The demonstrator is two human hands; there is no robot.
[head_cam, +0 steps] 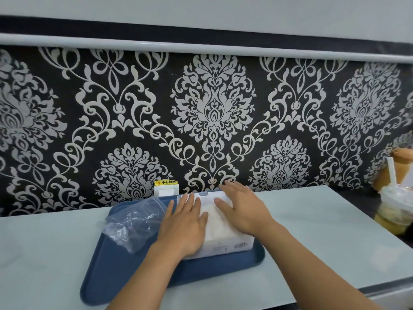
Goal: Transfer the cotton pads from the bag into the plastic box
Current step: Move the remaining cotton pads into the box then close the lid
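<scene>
A clear plastic box (232,243) lies on a blue tray (138,265), filled with white cotton pads (218,228). Both hands lie flat on top of the box. My left hand (184,227) covers its left side, fingers spread and pointing away from me. Over the right and far part rests my right hand (242,208), its fingers pointing left. Neither hand grips anything. The crumpled clear plastic bag (131,222) lies on the tray's left part, beside my left hand, and looks empty.
The tray sits on a pale table (312,231) against a black-and-white patterned wall. A white wall socket with a yellow warning label (166,187) is just behind the tray. At the far right stand a drink cup with a straw (395,209) and a brown plush toy (400,166).
</scene>
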